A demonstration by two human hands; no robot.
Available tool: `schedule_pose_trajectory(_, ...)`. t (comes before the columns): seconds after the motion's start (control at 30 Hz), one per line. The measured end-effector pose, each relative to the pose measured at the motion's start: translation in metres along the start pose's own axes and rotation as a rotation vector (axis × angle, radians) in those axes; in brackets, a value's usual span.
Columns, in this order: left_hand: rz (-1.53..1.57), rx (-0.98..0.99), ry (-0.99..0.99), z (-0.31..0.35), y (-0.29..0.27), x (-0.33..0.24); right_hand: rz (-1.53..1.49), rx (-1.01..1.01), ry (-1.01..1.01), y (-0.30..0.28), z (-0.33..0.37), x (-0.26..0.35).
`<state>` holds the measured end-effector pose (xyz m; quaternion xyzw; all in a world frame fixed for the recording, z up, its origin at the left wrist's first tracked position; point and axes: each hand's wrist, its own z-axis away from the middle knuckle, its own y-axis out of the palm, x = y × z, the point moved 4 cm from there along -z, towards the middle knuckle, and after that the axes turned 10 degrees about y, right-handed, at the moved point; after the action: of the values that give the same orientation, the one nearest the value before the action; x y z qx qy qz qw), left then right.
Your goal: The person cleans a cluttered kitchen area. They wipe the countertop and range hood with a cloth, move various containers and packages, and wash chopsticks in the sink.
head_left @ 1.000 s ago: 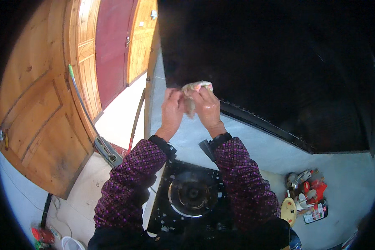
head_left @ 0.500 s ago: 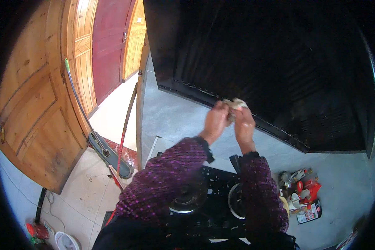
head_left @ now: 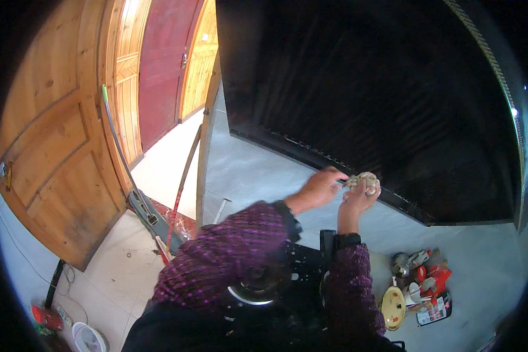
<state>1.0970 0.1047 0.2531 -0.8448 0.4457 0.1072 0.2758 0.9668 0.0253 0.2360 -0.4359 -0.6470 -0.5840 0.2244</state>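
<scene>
My right hand [head_left: 358,202] is closed round a crumpled pale, mottled cloth [head_left: 365,182]. It holds the cloth up against the lower edge of a large black range hood [head_left: 358,100]. Just left of it, my left hand [head_left: 318,190] has its fingers partly bent and thumb apart, with the fingertips close to the cloth and the hood's edge. Nothing shows in its grasp. Below both arms lies a black gas stove [head_left: 299,264], largely hidden by the purple sleeves.
To the right of the stove stand a yellow oval dish [head_left: 393,308] and a cluster of bottles and red packets [head_left: 437,278]. A wooden door [head_left: 47,146] and a long-handled mop [head_left: 149,217] are at left. A white bucket [head_left: 89,338] sits on the floor.
Both hands held the cloth together before. Now the cloth is in my right hand, further right and lower in view, and my left hand has come apart from it. The view has shifted slightly.
</scene>
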Motion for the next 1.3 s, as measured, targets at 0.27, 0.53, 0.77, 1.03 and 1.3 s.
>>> schedule_pose_trajectory(0.27, -0.218, -0.11, -0.298, 0.094, -0.194, 0.024, 0.219, 0.079, -0.256, 0.107, 0.059, -0.089)
schedule_pose_trajectory(0.53, 0.072, -0.275, -0.476, 0.13, -0.237, 0.013, 0.532, 0.608, -0.426, 0.193, 0.184, -0.015)
schedule_pose_trajectory(0.77, 0.17, -0.333, -0.487, 0.13, -0.245, -0.015, 0.537, 0.477, -1.309, 0.254, 0.226, 0.136)
schedule_pose_trajectory(1.03, 0.097, -0.297, -0.484, 0.145, -0.248, -0.054, 0.569, 0.436, -1.709, 0.278, 0.229, 0.115)
schedule_pose_trajectory(1.3, 0.198, -0.258, -0.49, 0.169, -0.27, -0.043, 0.886, 0.83, -1.374, 0.244, 0.213, -0.004)
